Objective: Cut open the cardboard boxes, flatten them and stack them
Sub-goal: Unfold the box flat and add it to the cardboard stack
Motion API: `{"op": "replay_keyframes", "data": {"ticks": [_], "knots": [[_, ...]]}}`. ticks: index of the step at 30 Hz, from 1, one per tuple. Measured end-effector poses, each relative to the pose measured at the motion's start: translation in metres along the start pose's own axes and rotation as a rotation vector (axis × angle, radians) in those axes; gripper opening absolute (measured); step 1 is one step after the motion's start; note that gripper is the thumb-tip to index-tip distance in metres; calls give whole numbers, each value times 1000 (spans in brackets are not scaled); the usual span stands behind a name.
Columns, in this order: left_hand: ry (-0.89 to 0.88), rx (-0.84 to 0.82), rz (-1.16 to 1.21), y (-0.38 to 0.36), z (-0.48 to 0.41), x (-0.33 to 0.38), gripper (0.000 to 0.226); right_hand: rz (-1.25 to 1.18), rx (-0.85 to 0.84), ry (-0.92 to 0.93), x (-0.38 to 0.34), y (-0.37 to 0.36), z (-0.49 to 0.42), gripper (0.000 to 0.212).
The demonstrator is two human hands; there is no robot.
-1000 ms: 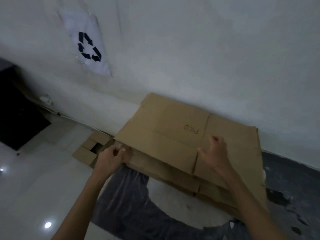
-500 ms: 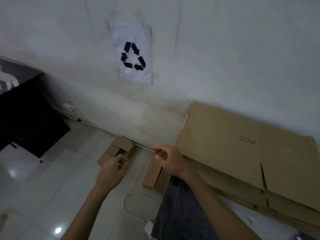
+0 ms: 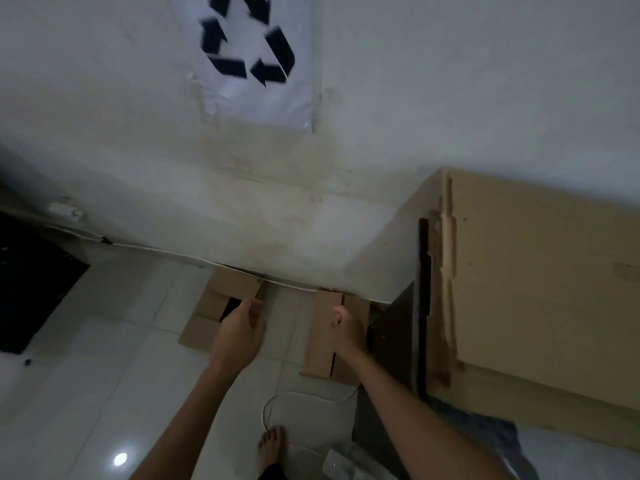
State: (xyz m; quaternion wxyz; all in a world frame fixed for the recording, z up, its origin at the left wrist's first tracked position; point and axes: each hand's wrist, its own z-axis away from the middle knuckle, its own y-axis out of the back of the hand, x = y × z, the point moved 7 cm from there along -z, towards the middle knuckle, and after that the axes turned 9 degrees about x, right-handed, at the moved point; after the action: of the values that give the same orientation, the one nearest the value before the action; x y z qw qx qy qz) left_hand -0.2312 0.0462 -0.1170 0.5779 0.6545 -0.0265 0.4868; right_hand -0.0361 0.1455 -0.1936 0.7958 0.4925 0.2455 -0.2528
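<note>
glossy white floor tiles (image 3: 69,375) meet a scuffed white wall (image 3: 381,133). small open brown cardboard box (image 3: 211,303) sits just beyond the left hand (image 3: 239,336), fingers loosely curled, empty. right hand (image 3: 346,329) hovers curled over a flat narrow cardboard strip (image 3: 317,341), grip unclear. smooth flattened cardboard sheets (image 3: 536,289) stacked far right.

Domestic-looking recycling corner, paper recycling sign (image 3: 249,98) stuck on a scuffed white wall (image 3: 450,81), glossy white floor tiles (image 3: 69,393), flattened cardboard stack (image 3: 540,289) against the wall's foot, bare foot (image 3: 272,445) on the tiles.
</note>
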Motion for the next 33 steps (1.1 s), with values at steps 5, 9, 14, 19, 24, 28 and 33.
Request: {"op": "replay_keyframes", "data": {"ticks": [5, 9, 14, 19, 24, 28, 33], "knots": [[-46, -116, -22, -101, -94, -72, 21, 16, 39, -220, 101, -96, -98, 35], [-56, -203, -33, -197, -131, -137, 20, 118, 71, -296, 164, -140, -152, 30], [-40, -298, -16, -320, -137, -210, 21, 271, 6, -385, 267, -194, -206, 58], [104, -486, -31, -436, -126, -278, 44, 304, -58, -496, 370, -245, -238, 60], [196, -542, -57, -513, -125, -312, 77, 290, 60, -491, 414, -272, -253, 103], [296, -550, 26, -548, -126, -327, 72, 176, 226, -566, 425, -275, -254, 123], [344, -429, 53, -522, -127, -351, 75, -31, 163, -658, 422, -278, -245, 99]]}}
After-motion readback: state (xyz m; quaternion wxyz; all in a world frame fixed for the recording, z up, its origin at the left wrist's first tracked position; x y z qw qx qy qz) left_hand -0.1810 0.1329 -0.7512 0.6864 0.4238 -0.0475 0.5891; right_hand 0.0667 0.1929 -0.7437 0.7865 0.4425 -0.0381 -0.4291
